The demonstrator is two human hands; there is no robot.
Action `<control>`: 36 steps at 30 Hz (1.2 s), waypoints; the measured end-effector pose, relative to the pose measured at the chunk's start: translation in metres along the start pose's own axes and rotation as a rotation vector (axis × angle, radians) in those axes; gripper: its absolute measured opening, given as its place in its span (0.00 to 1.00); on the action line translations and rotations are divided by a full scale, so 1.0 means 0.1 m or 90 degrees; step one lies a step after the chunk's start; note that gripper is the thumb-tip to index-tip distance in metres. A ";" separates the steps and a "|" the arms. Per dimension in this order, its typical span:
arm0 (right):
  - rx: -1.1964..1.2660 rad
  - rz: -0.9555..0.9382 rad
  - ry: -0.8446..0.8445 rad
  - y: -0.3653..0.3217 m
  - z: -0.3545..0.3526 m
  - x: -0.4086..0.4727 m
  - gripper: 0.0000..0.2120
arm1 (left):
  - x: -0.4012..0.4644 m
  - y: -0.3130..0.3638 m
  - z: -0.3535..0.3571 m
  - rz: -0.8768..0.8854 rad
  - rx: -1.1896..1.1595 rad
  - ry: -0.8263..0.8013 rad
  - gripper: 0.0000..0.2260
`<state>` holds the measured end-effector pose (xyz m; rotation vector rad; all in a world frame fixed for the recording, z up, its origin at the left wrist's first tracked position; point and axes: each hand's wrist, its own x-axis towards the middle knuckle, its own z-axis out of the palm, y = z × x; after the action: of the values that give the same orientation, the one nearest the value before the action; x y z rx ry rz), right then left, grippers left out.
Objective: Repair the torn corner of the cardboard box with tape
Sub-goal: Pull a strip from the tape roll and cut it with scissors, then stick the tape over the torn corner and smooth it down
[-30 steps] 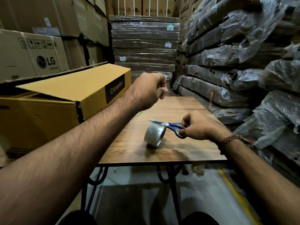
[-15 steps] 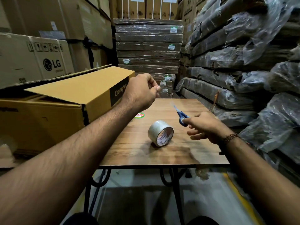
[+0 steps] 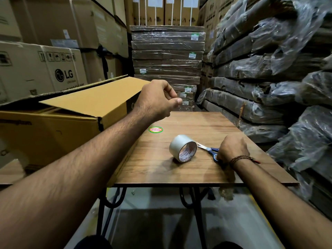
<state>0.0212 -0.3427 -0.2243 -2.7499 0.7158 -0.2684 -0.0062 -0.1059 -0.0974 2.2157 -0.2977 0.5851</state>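
— Where does the tape roll [image 3: 182, 148] sit?

— On its side on the wooden worktop [image 3: 179, 169], core facing the camera. Taking the roll as the mark: the scissors [image 3: 209, 150] lie just to its right, blades pointing at it.

— And the right hand [image 3: 232, 150]?

— Right of the roll, its grip closed around the blue scissor handles, resting on the worktop. It does not touch the roll.

— The left hand [image 3: 156, 99]?

— Raised beyond the roll and to its left, thumb and forefinger pressed near together; whether a strip of tape is pinched there I cannot tell.

— The cardboard box [image 3: 59, 123]?

— Left of the roll, against the worktop's edge, its top flap lifted and a torn corner [image 3: 99, 123] showing.
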 end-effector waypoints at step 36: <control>1.064 -0.248 -0.395 -1.47 -0.16 -2.17 0.01 | -0.82 0.14 -1.54 -0.072 0.409 -0.090 0.08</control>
<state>-0.1042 -0.1151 -0.1856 -1.1600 -0.2434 -0.0099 -0.1304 0.0042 -0.0425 2.8779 -0.0517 0.5069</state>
